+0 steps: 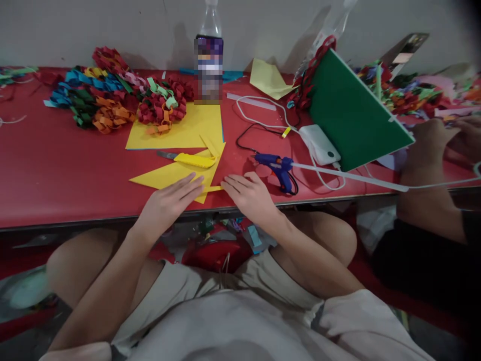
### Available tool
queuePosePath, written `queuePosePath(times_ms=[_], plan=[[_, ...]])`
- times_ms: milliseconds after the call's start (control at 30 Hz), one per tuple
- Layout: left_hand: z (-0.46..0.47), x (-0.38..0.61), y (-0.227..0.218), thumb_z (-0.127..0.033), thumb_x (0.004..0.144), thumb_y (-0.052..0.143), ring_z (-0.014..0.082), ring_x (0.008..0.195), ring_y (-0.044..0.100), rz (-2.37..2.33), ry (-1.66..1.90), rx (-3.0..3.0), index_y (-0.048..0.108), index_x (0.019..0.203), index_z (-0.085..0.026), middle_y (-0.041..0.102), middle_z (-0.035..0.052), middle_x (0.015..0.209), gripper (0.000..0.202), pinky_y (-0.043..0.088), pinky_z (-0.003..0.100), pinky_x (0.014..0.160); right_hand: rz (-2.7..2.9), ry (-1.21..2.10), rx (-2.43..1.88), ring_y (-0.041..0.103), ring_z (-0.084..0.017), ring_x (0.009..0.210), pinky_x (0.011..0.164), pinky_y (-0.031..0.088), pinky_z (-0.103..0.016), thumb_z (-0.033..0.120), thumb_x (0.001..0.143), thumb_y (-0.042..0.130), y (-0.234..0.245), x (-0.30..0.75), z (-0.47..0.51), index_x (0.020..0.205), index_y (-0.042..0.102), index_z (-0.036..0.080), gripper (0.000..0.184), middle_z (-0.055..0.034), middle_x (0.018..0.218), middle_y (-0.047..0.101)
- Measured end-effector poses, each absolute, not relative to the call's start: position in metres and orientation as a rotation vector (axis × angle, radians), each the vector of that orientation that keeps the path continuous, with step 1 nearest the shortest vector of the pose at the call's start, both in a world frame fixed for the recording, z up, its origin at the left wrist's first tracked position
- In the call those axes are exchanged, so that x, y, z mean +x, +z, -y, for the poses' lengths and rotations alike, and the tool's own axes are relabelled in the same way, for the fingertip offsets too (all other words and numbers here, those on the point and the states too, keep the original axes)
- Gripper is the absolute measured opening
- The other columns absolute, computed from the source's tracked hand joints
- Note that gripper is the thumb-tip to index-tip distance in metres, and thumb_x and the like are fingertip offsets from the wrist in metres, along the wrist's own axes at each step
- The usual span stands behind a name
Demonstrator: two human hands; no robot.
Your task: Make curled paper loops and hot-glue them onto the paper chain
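My left hand (171, 200) lies flat, fingers stretched out, on a folded yellow paper sheet (169, 175) near the front edge of the red table (56, 165). My right hand (248, 193) rests beside it, fingers slightly curled, its fingertips touching a narrow yellow paper strip (212, 189). A yellow utility knife (191, 159) lies on the sheet just beyond my left hand. A blue glue gun (280, 168) with a glue stick sits right of my right hand.
Another yellow sheet (195, 125), a pile of coloured paper chains (112, 100) and a plastic bottle (209, 60) stand further back. A green board (349, 115), a white charger (319, 144) and cables lie at right, where another person's hands (439, 143) work.
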State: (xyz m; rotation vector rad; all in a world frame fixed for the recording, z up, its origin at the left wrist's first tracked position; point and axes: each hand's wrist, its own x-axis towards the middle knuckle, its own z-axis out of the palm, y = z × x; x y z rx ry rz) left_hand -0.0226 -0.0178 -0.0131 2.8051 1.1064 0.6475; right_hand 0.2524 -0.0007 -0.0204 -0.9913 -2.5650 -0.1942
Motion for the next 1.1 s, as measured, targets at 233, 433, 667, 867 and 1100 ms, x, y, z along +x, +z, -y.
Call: queuePosePath(times_ms=[233,433,667,867,1100], plan=[[0.030,-0.006,-0.011,0.002,0.088,0.034,0.0303,0.155,0.024,-1.255,0.202,2.863,0.048,0.149,-0.010,0.037,0.0119,0.161,0.064,0.031,0.058,0.124,2.767,-0.119,-1.138,0.046,-0.031,0.143,0.104,0.045,-0.048,0.006,0.097,0.042,-0.015,0.250,0.018,0.145,0.051,0.004,0.049,-0.0186,0.155,0.046],[0.039,0.043,-0.025,-0.023,0.100,0.039,0.0296,0.151,0.033,-1.282,0.329,2.882,0.041,0.151,0.000,0.037,0.0180,0.160,0.057,0.031,0.047,0.125,2.809,-0.137,-1.282,0.041,-0.031,0.147,0.110,0.043,-0.052,0.009,0.099,0.036,-0.013,0.242,0.027,0.146,0.048,-0.002,0.050,-0.0221,0.157,0.040],[0.053,0.022,-0.023,-0.021,0.102,0.038,0.0322,0.142,0.048,-1.574,0.323,2.844,0.052,0.144,0.000,0.048,0.0203,0.151,0.049,0.040,0.050,0.119,2.784,-0.161,-1.316,0.039,-0.030,0.149,0.113,0.042,-0.053,0.008,0.099,0.035,-0.018,0.243,0.028,0.150,0.045,0.003,0.052,-0.0202,0.158,0.039],[0.055,0.021,-0.019,-0.021,0.102,0.037,0.0344,0.137,0.054,-1.632,0.304,2.880,0.057,0.140,0.002,0.053,0.0217,0.146,0.048,0.043,0.051,0.116,2.830,-0.157,-1.346,0.039,-0.032,0.149,0.113,0.042,-0.053,0.009,0.100,0.034,-0.013,0.241,0.028,0.151,0.042,0.000,0.053,-0.0198,0.159,0.037],[0.047,0.013,-0.011,-0.021,0.101,0.045,0.0380,0.129,0.060,-1.667,0.358,2.846,0.070,0.121,-0.003,0.068,0.0213,0.130,0.037,0.041,0.056,0.112,2.858,-0.037,-1.339,0.039,-0.032,0.148,0.109,0.043,-0.049,0.011,0.099,0.038,0.004,0.245,0.028,0.152,0.040,0.003,0.054,-0.0175,0.161,0.037]])
